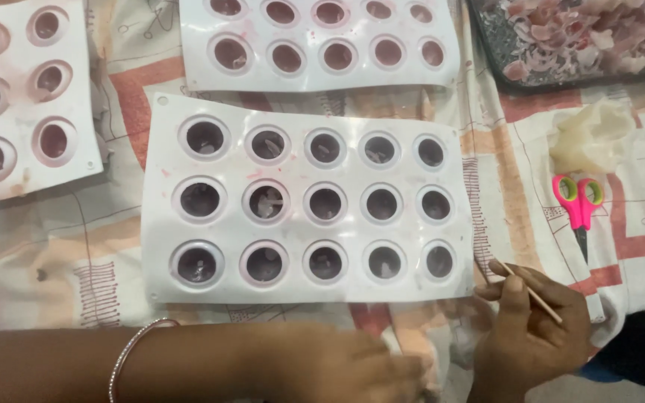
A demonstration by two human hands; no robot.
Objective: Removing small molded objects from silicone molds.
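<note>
White silicone mould [304, 283] flat on patterned cloth [509, 201], long edge toward person, 15 round cavities in 3 rows of 5, all within easy reach of both hands. Cavities dark, pale bits visible in several, contents unclear.

Right hand [531, 336] just off mould's near-right corner. Fingers curled, thumb and forefinger pinched on thin wooden stick [530, 291]; stick slanted, upper tip close to mould's right edge, not touching it as far as visible. Pinch sits partway along stick, precision grip like a pen, suited to poking small cavities.

Left hand [337, 366] below mould's near edge, forearm lying across cloth, thin bracelet [132, 351] on wrist. Fingers blurred, bent downward against cloth; grasping anything or not: cannot tell. No contact with mould seen.

2 more white moulds of same kind: 1 [322, 75] beyond main mould's far edge, 1 [24, 179] off its left side, both with pinkish-stained cavities.

Right of main mould: pink scissors [578, 205] with green-lined handles, closed, blades pointing toward person; crumpled pale wrapper [591, 138] just beyond scissors. Dark tray [487, 45] of pink flakes beyond main mould's far-right corner, apart from both hands.
</note>
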